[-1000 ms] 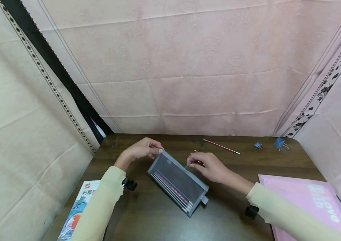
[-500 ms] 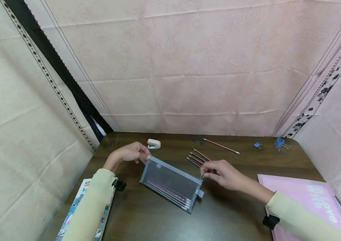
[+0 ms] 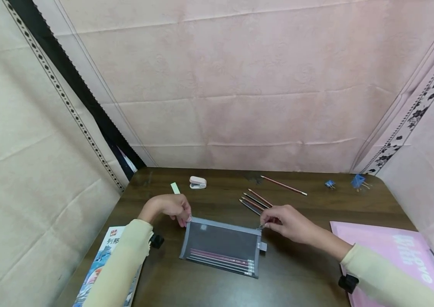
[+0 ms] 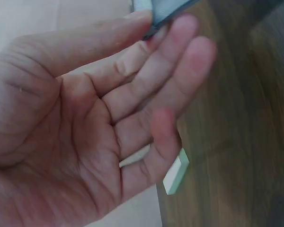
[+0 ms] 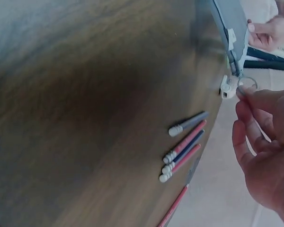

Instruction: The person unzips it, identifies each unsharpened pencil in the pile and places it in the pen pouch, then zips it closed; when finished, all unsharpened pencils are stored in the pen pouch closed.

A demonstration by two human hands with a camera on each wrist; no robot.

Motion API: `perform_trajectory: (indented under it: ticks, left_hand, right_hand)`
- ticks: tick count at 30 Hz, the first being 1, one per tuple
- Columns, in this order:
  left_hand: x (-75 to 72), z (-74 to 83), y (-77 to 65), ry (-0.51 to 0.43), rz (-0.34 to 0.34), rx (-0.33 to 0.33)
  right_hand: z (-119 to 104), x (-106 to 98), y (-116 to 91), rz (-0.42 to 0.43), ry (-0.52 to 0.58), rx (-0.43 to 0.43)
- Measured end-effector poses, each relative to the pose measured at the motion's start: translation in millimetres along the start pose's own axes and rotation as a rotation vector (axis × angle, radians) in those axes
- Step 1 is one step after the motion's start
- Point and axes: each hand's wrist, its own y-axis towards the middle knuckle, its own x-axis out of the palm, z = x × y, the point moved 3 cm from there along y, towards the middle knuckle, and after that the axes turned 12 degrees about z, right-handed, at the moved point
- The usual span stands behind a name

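A grey see-through zip pencil case (image 3: pixel 221 241) is held above the table in the head view, with several pencils (image 3: pixel 221 258) along its bottom. My left hand (image 3: pixel 169 208) pinches its upper left corner between thumb and fingers; the left wrist view shows that corner (image 4: pixel 168 14) at the fingertips. At the upper right end, my right hand (image 3: pixel 287 221) pinches a small metal ring (image 5: pixel 248 80) on the zip pull. Several loose pencils (image 3: pixel 255 201) lie just behind the right hand, partly covered by it in the head view.
A white mini stapler (image 3: pixel 198 183) and a pale green block (image 3: pixel 175 188) sit at the back left. One pencil (image 3: pixel 284 186) and two blue binder clips (image 3: pixel 330 184) lie toward the back right. A book (image 3: pixel 102 260) is at left, a pink folder (image 3: pixel 389 251) at right.
My right hand has moved right along the case's top edge to its right end. The left hand shifted left, then down, levelling the case. The stapler and green block have come into sight.
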Motion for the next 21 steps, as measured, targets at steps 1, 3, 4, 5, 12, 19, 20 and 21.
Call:
perform_trajectory:
  ticks: [1,3,4,5,12,19,20,21]
  left_hand:
    - [1.2,-0.4,0.6,0.023,0.0,-0.013]
    - [3.7,-1.5,2.2,0.049,0.0,-0.04]
    - [5.1,-2.4,3.4,0.058,0.0,-0.052]
    - [6.4,-2.5,5.0,0.07,-0.002,-0.06]
    - [14.9,-3.4,11.4,0.117,-0.012,-0.12]
    - [12.9,1.9,8.3,0.223,0.049,-0.148]
    - [11.7,3.7,7.0,0.246,0.077,-0.153]
    - [10.0,6.2,5.7,0.275,0.114,-0.155]
  right_hand:
    - [0,2,-1,-0.004,-0.018,0.01]
    - [1,6,-2,-0.009,-0.077,0.021]
    - [2,8,-3,-0.01,-0.111,0.022]
    - [2,10,-3,-0.014,-0.144,0.028]
    - [6,24,-2,-0.111,-0.217,0.083]
    - [9,20,-3,-0.137,-0.25,0.085]
    - [9,18,-4,-0.129,-0.264,0.082]
    - [10,15,-5,-0.117,-0.278,0.081]
